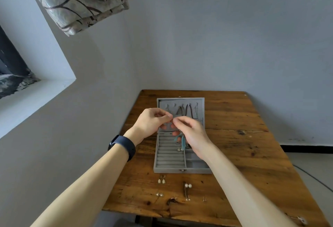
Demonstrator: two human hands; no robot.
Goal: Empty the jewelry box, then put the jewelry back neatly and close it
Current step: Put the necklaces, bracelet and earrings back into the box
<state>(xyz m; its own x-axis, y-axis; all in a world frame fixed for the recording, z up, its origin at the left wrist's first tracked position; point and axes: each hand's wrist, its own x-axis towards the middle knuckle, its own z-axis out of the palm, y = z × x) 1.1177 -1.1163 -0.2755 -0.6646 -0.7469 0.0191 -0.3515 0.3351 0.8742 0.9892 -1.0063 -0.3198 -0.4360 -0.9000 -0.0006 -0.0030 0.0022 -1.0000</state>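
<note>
A grey velvet jewelry box (170,162) lies open on the wooden table (243,136), its lid (180,101) flat behind it with several necklaces (188,112) hanging inside. My left hand (151,121) and my right hand (191,130) meet above the box and together pinch a teal tasselled earring (180,138) that dangles between them. More small earrings (179,149) sit on the ring rolls. In front of the box lie drop earrings (161,180), pearl studs (187,185) and several tiny studs (187,198).
The table stands in a room corner against grey walls. A folded patterned curtain (81,1) hangs at the upper left above a window recess (36,86). A small object (301,220) lies at the table's near right corner.
</note>
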